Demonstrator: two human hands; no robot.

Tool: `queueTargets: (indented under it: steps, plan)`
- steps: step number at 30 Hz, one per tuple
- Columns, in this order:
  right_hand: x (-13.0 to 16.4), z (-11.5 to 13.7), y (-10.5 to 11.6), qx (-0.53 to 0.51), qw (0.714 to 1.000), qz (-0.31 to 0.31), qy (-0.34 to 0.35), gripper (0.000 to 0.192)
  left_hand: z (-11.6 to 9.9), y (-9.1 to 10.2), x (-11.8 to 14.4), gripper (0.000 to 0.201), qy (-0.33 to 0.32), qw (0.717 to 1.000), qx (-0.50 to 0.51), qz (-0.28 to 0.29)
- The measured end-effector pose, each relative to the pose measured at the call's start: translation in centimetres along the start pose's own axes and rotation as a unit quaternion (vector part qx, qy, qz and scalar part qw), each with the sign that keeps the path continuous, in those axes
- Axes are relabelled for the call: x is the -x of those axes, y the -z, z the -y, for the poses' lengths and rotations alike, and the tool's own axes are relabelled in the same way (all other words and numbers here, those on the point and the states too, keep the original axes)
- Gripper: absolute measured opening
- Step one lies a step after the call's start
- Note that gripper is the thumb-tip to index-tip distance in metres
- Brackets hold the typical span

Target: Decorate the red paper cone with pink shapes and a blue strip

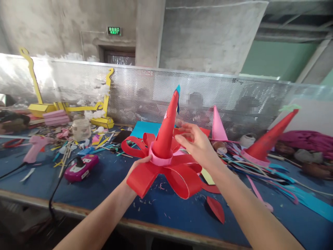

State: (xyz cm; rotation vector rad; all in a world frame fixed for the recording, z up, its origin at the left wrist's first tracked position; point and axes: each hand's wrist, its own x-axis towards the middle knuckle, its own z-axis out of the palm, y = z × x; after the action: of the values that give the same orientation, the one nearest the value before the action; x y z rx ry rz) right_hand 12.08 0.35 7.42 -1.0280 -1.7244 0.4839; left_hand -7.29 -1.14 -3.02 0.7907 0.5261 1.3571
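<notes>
A red paper cone hat (166, 128) with a pink band and red looped petals around its base is lifted above the blue table (104, 194). My left hand (139, 166) grips it from below, mostly hidden under a red loop. Beside the cone, my right hand (197, 144) has its fingers spread and touches the petals at the hat's right side. A blue paper tip sticks out at the cone's top.
A second red cone (265, 139) and a pink cone (217, 125) stand to the right among paper strips. To the left lie a pink glue gun (36, 146), a magenta device (80, 168) with a black cable, a jar (81, 129) and yellow foam shapes (104, 111). A perforated metal screen (145, 90) backs the table.
</notes>
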Motion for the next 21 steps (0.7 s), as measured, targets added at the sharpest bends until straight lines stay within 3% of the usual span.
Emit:
queueTargets:
  steps: [3,5,8,15,21]
  plan:
    - [-0.4,0.3,-1.1,0.001,0.999,0.045,-0.016,0.055,0.0,-1.7,0.8,0.024,0.054,0.997,0.038,-0.042]
    - [-0.4,0.3,-1.8,-0.009,0.997,0.068,-0.016,0.055,0.3,-2.8,1.2,0.026,0.031,0.995,0.047,-0.085]
    - [0.0,-0.2,-2.6,-0.024,0.998,0.056,-0.015,0.053,1.1,-3.6,1.5,0.026,-0.016,0.992,0.045,-0.119]
    - [0.3,-2.0,-3.5,0.011,0.999,-0.032,-0.007,0.05,2.1,-4.2,1.8,0.041,-0.04,0.991,0.057,-0.116]
    - [0.7,-2.1,-3.7,-0.038,0.998,-0.055,0.01,0.044,3.1,-4.4,1.9,0.044,-0.039,0.992,0.065,-0.103]
